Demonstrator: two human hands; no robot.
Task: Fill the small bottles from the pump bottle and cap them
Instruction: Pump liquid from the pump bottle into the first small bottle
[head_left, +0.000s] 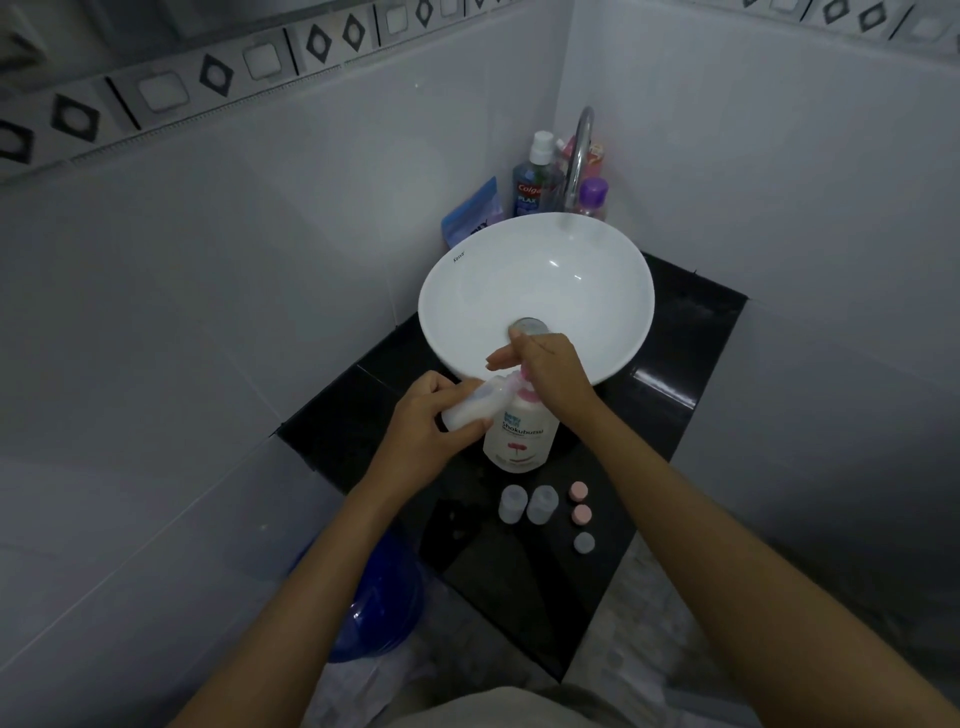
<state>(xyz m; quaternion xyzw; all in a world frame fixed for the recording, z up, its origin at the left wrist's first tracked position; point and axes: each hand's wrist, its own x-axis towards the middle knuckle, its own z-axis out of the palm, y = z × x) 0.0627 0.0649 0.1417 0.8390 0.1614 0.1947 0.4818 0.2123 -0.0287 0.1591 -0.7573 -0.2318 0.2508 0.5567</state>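
Note:
A white pump bottle (519, 434) with a pink pump head stands on the black counter (670, 374) in front of the basin. My right hand (545, 369) rests flat on the pump head, fingers straight. My left hand (434, 423) grips a small translucent bottle (475, 405), tilted with its mouth at the pump's spout. Two more small bottles (513, 503) (542, 504) stand uncapped nearer to me. To their right lie two pink caps (577, 491) (582, 514) and one pale cap (584, 542).
A white basin (571, 249) with a chrome tap (579, 156) fills the back of the counter. Behind it stand a mouthwash bottle (532, 182), a purple-capped bottle (592, 200) and a blue pouch (470, 215). A blue bucket (382, 603) sits on the floor at the left.

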